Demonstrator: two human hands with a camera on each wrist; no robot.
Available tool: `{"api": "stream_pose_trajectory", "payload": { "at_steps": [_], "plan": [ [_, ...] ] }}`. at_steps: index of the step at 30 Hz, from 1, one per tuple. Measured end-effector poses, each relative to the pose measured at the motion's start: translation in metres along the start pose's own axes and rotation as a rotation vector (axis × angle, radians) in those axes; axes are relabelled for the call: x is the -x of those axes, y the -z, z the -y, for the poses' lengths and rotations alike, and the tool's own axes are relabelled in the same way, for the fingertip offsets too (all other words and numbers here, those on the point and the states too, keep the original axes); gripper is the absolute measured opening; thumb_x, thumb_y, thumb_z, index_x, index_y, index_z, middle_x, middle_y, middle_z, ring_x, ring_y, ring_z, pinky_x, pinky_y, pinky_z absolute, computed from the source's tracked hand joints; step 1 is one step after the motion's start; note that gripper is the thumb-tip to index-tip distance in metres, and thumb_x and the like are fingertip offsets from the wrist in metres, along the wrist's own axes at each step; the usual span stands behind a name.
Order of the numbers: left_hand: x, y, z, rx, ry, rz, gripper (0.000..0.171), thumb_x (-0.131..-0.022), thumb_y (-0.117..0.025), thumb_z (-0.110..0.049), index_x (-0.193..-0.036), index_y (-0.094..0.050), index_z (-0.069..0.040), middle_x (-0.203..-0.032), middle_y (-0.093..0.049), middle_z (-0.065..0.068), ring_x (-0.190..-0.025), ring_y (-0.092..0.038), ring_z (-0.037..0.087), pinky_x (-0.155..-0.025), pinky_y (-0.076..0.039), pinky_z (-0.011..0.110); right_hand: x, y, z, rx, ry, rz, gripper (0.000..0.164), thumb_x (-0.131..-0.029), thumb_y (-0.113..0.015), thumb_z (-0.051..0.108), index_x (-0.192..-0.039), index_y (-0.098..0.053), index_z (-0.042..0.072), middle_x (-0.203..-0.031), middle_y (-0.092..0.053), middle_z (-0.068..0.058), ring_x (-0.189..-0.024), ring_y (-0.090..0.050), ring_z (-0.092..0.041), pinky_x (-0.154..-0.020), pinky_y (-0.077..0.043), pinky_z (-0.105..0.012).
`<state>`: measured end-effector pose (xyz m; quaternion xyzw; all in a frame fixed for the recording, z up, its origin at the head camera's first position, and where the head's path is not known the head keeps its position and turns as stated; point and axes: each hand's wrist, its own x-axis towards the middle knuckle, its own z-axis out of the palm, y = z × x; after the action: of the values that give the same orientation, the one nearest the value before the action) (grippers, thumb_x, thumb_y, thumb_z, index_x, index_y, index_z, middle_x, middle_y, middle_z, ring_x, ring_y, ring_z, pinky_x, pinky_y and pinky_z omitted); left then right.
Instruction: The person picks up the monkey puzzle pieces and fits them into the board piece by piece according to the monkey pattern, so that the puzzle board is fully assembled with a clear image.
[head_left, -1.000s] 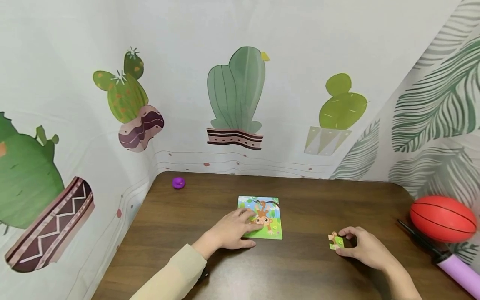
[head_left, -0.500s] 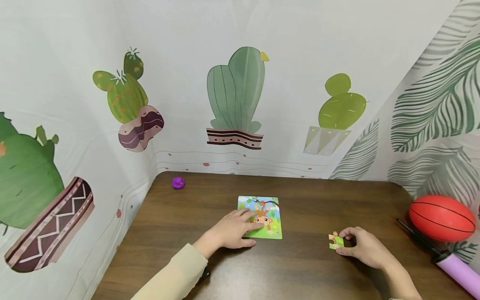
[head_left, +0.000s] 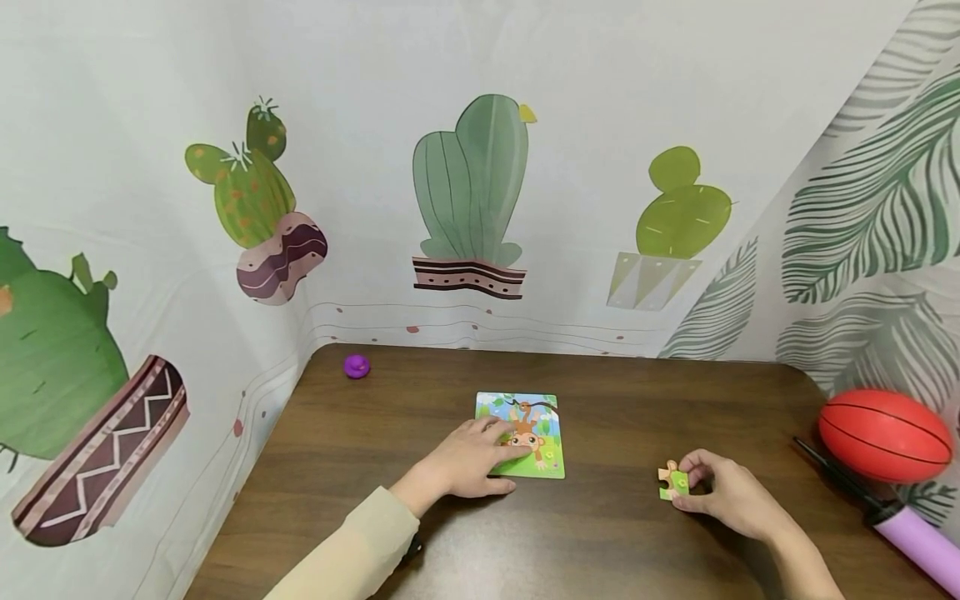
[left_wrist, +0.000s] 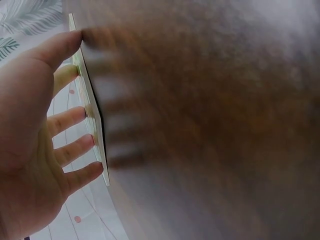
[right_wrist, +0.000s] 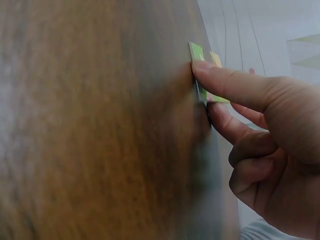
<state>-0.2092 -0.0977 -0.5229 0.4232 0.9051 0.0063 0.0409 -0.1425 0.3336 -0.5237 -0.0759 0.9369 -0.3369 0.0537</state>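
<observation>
A square jigsaw puzzle (head_left: 551, 429) with a hanging monkey on green and blue lies flat at mid-table in the head view. My left hand (head_left: 471, 460) rests on its left part with spread fingers, covering that side. In the left wrist view the fingertips meet the puzzle (left_wrist: 96, 107), seen nearly edge-on. To the right, my right hand (head_left: 726, 493) pinches a puzzle piece (head_left: 681, 483), green and tan with a rounded notch, between thumb and forefinger. The right wrist view has this piece (right_wrist: 196, 51) close to the tabletop, its middle hidden by the thumb.
A purple toy duck (head_left: 357, 367) sits at the table's far left corner. At the right edge are a red rubber ball (head_left: 885, 435) and a lilac hand pump (head_left: 922, 546) with a black nozzle. A cactus-print cloth (head_left: 577, 167) hangs behind the brown table (head_left: 420, 375).
The right hand's fingertips and the pinched piece have shifted up very slightly in the head view. My left hand stays on the puzzle almost unmoved.
</observation>
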Motion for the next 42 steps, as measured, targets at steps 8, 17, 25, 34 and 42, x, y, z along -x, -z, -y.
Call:
{"api": "stream_pose_trajectory", "payload": {
  "at_steps": [8, 17, 25, 34, 42],
  "plan": [
    [0.000, 0.002, -0.001, 0.005, 0.005, 0.008, 0.060, -0.101, -0.057, -0.060, -0.157, -0.045, -0.043, -0.163, -0.037, 0.004, -0.146, -0.037, 0.031, -0.114, -0.038, 0.055, 0.002, 0.000, -0.005, -0.118, 0.058, -0.015, 0.042, -0.076, -0.095, 0.022, -0.106, -0.068, 0.011, -0.087, -0.067, 0.003, -0.077, -0.062, -0.009, -0.065, -0.043, -0.025],
    [0.002, 0.003, -0.001, -0.008, -0.001, 0.014, 0.057, -0.102, -0.054, -0.060, -0.157, -0.043, -0.046, -0.163, -0.037, 0.004, -0.146, -0.036, 0.031, -0.115, -0.036, 0.054, -0.001, -0.001, -0.004, -0.139, 0.029, -0.063, 0.023, -0.088, -0.085, 0.019, -0.105, -0.072, 0.011, -0.090, -0.072, 0.004, -0.080, -0.066, -0.006, -0.067, -0.049, -0.024],
    [0.001, 0.001, 0.000, -0.025, -0.014, 0.018, 0.056, -0.103, -0.053, -0.061, -0.156, -0.043, -0.047, -0.163, -0.037, 0.004, -0.147, -0.034, 0.030, -0.116, -0.035, 0.054, -0.014, -0.008, 0.010, -0.187, 0.099, -0.124, 0.015, -0.091, -0.081, 0.012, -0.103, -0.073, 0.008, -0.089, -0.073, 0.002, -0.081, -0.066, -0.006, -0.064, -0.050, -0.024],
    [0.000, -0.001, 0.001, -0.036, -0.030, -0.003, 0.055, -0.103, -0.053, -0.060, -0.156, -0.045, -0.047, -0.161, -0.039, 0.005, -0.145, -0.037, 0.031, -0.115, -0.037, 0.053, -0.040, -0.028, 0.035, -0.245, 0.119, -0.124, 0.012, -0.091, -0.081, 0.010, -0.102, -0.075, 0.009, -0.091, -0.075, 0.001, -0.082, -0.067, -0.008, -0.067, -0.051, -0.024],
    [0.000, -0.002, 0.001, -0.024, -0.019, 0.010, 0.056, -0.103, -0.053, -0.060, -0.157, -0.042, -0.048, -0.163, -0.036, 0.004, -0.146, -0.035, 0.031, -0.115, -0.036, 0.054, -0.064, -0.055, 0.057, -0.285, 0.089, -0.076, 0.009, -0.092, -0.079, 0.008, -0.100, -0.076, 0.009, -0.089, -0.074, 0.001, -0.081, -0.067, -0.012, -0.066, -0.052, -0.027]
  ]
}}
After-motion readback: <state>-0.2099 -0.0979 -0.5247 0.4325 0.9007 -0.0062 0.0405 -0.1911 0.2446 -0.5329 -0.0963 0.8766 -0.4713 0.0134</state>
